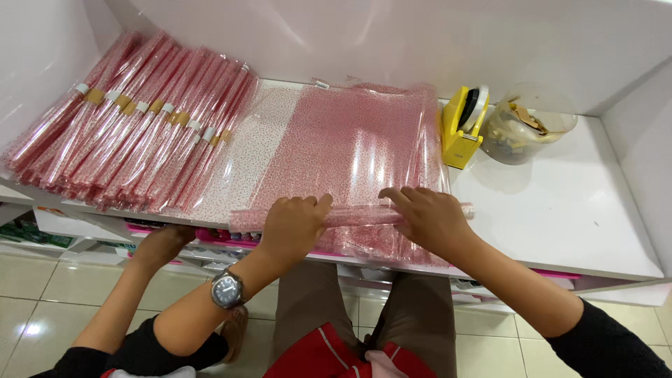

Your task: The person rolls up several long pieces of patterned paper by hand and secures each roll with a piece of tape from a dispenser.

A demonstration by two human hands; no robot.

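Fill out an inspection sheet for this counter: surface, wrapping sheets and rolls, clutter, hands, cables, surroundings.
Surface: white counter set in a white-walled recess.
Job's things: half-rolled sheet of red-dotted clear wrap under both hands, lying on a flat sheet stack; finished rolls, each taped, lie in a row at the left.
Clutter: yellow tape dispenser and a clear tub of scraps, to the right of the stack.
Grippers: left hand and right hand press on the roll. Another person's hand reaches below the counter edge.
Cables: nothing seen.
Surroundings: pale tiled floor; shelves under the counter.
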